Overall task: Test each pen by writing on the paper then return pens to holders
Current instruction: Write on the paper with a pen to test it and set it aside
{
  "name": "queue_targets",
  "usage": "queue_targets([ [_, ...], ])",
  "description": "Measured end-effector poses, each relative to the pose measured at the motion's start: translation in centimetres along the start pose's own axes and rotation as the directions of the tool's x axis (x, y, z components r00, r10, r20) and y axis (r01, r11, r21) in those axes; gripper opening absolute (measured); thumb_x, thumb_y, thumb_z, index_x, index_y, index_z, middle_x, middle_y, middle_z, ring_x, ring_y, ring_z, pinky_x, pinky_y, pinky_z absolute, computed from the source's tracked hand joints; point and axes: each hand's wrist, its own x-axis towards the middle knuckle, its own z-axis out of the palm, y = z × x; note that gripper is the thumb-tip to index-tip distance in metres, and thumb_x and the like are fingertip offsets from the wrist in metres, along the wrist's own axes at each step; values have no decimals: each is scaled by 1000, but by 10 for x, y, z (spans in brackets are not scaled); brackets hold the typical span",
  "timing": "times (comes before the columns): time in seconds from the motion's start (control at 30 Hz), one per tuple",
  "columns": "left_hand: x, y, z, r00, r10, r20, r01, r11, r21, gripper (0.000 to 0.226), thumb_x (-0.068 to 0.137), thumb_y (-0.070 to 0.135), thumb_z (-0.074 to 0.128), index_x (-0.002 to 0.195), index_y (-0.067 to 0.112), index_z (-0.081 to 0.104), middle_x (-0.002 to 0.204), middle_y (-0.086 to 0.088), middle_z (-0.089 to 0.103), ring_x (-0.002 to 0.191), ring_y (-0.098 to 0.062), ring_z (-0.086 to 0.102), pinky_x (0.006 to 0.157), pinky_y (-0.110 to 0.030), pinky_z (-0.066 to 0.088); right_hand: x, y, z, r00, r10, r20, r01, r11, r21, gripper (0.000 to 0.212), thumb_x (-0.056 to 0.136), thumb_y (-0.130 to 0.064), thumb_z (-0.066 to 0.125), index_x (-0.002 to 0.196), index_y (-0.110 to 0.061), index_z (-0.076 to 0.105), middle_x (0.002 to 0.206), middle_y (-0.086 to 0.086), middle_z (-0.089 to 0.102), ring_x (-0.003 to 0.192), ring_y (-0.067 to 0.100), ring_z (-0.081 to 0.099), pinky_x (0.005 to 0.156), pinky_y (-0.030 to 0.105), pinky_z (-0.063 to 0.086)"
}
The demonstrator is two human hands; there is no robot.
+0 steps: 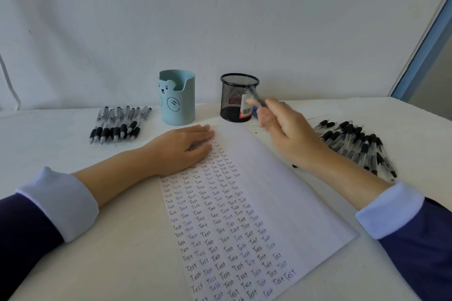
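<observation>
Paper (281, 190): lay on counter (127, 239), "Test" rows filling it
Left grip (182, 148): flat, fingers straight, pinned paper steady
Right grip (286, 129): pinched pen (256, 96) beside mesh holder (236, 98), likely for return

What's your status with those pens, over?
Left-hand grip flat on white paper sheet. Right-hand grip holding slim black pen, raised before black wire-mesh holder. Nothing seen between them.

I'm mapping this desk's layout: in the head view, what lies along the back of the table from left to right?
left pens → blue holder → mesh holder → right pens
</observation>
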Motion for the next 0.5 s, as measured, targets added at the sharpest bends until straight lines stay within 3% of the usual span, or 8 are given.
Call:
queue_targets([
  [0.07, 0, 0, 0, 1000, 0, -2, 0, 1000, 4, 50, 99, 51, 38, 147, 38, 37, 156, 21, 23, 143, 0, 23, 117, -22, 15, -3, 3, 5, 994, -85, 75, 94, 987, -133, 32, 103, -26, 36, 122, -11, 57, 86, -19, 48, 78, -10, 46, 69, 15, 37],
  [0.13, -1, 1, -1, 1000, -1, -8, 1, 1000, 3, 50, 99, 49, 39, 147, 37, 38, 156, 21, 25, 142, -1, 25, 113, -19, 16, -6, 3, 10, 979, -86, 185, 117, 979, -165, 43, 102, -28, 33, 138, -11, 50, 105, -18, 50, 90, -13, 46, 78, 8, 36],
  [0.2, -1, 3, -1, 1000, -5, -14, 5, 1000, 1, 48, 99, 48, 40, 145, 35, 41, 155, 21, 27, 139, -4, 31, 110, -20, 20, -8, 3, 13, 952, -84, 294, 137, 977, -164, 45, 103, -29, 32, 144, -16, 44, 117, -8, 57, 103, -3, 51, 89, 20, 43],
  [0.27, -1, 3, -1, 1000, -9, -18, 9, 1000, -2, 47, 99, 47, 41, 143, 34, 44, 155, 21, 28, 136, -5, 35, 110, -22, 24, -10, 1, 13, 908, -73, 413, 171, 963, -206, 43, 104, -24, 34, 147, -24, 41, 120, -4, 53, 109, 11, 47, 96, 31, 40],
  [0.4, -1, 3, -1, 1000, -11, -18, 10, 1000, -15, 47, 99, 46, 40, 145, 37, 40, 154, 22, 27, 138, 0, 29, 112, -19, 20, -16, 3, 15, 811, 48, 583, 189, 921, -340, 45, 105, -29, 36, 149, -37, 35, 130, -11, 37, 115, 9, 30, 102, 27, 24],
  [0.5, -1, 2, -1, 1000, -5, -16, 5, 1000, -10, 47, 100, 47, 37, 145, 37, 40, 154, 22, 28, 138, 0, 29, 110, -17, 18, -8, 9, 5, 821, 104, 561, 91, 947, -308, 43, 104, -28, 40, 143, -44, 41, 145, -10, 34, 129, 11, 29, 110, 31, 18],
])
